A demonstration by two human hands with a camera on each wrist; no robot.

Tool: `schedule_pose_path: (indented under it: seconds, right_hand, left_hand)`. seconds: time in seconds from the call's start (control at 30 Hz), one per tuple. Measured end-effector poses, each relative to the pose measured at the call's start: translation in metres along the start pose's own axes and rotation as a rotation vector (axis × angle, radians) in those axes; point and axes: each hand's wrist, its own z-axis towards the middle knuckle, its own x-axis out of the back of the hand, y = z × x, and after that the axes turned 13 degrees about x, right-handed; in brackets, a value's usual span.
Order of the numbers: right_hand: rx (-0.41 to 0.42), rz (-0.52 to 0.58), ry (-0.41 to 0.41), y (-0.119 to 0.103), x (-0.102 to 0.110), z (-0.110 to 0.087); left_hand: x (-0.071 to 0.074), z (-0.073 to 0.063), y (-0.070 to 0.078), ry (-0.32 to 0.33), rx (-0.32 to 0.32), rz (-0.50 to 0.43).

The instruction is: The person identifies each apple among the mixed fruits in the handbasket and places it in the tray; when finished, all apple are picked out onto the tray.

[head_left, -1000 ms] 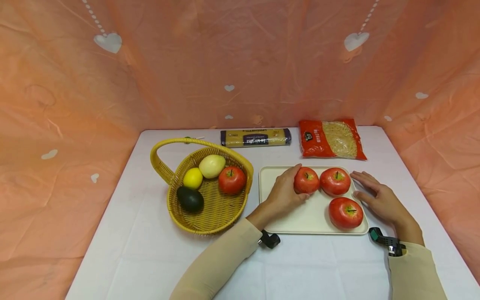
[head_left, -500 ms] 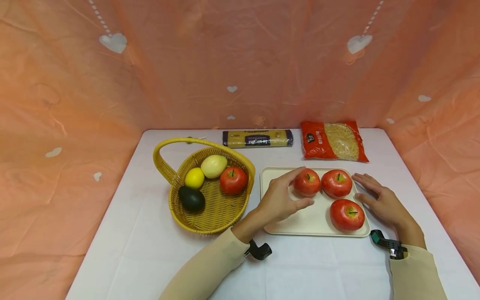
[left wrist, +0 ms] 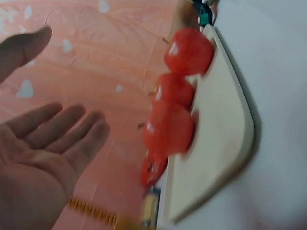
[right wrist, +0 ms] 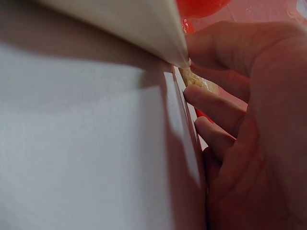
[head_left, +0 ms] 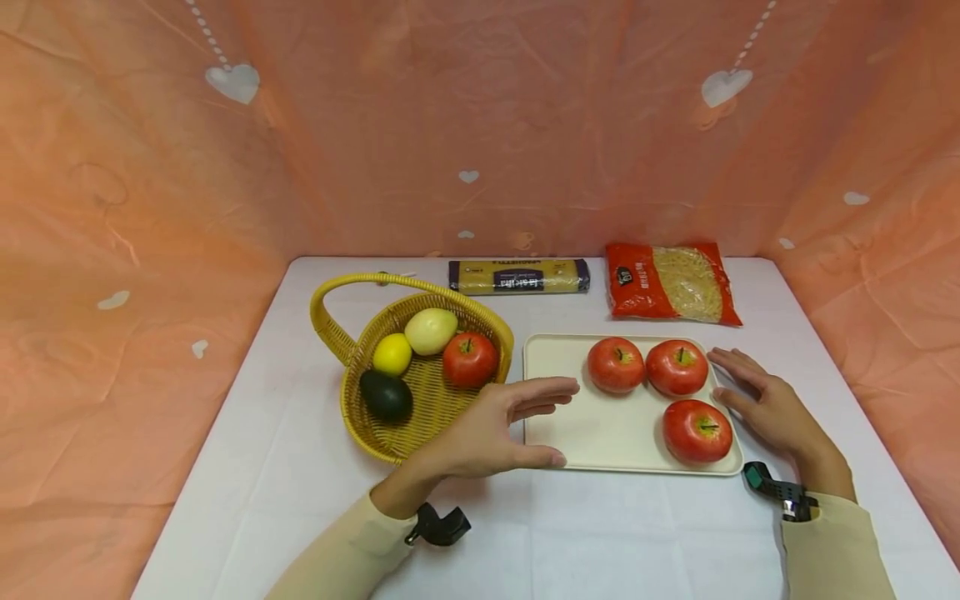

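Note:
My left hand is in the air between the yellow wicker basket and the cream tray, its fingers spread apart from the thumb and nothing held. The left wrist view shows its bare palm. On the tray lie a left red apple, a back-right red apple and a front red apple. My right hand rests beside the tray's right edge, thumb at the rim and fingers extended. In the right wrist view, the thumb overlaps the tray corner.
Inside the basket are an avocado, a yellow lemon, a pale yellow fruit and a red apple. Behind the tray lie a spaghetti pack and a red pasta bag. The basket's handle leans up and left.
My left hand has let go of the left apple on the tray and drawn back toward the basket's front right. My right hand has stayed at the tray's right edge.

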Motion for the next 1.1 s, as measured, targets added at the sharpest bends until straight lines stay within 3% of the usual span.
schedule_pose_path:
  seconds: [0.17, 0.3, 0.43, 0.7, 1.1]
  right_hand:
    - [-0.003, -0.004, 0.006, 0.0, 0.0, -0.001]
    - [0.012, -0.004, 0.018, 0.0, 0.0, -0.002]
    - [0.012, 0.006, 0.02, 0.001, 0.0, -0.001]
    - [0.018, 0.005, 0.024, 0.001, 0.0, -0.001]
    - [0.027, 0.012, 0.028, 0.001, -0.001, -0.001]
  left_hand:
    - [0.03, -0.026, -0.003, -0.03, 0.016, 0.006]
    - [0.058, -0.04, -0.001, 0.005, 0.035, -0.022]
    - [0.082, -0.045, -0.001, 0.05, 0.048, -0.074]
    - [0.111, -0.033, -0.004, 0.154, 0.101, -0.02]
    - [0.125, -0.005, -0.009, 0.264, 0.284, 0.08]
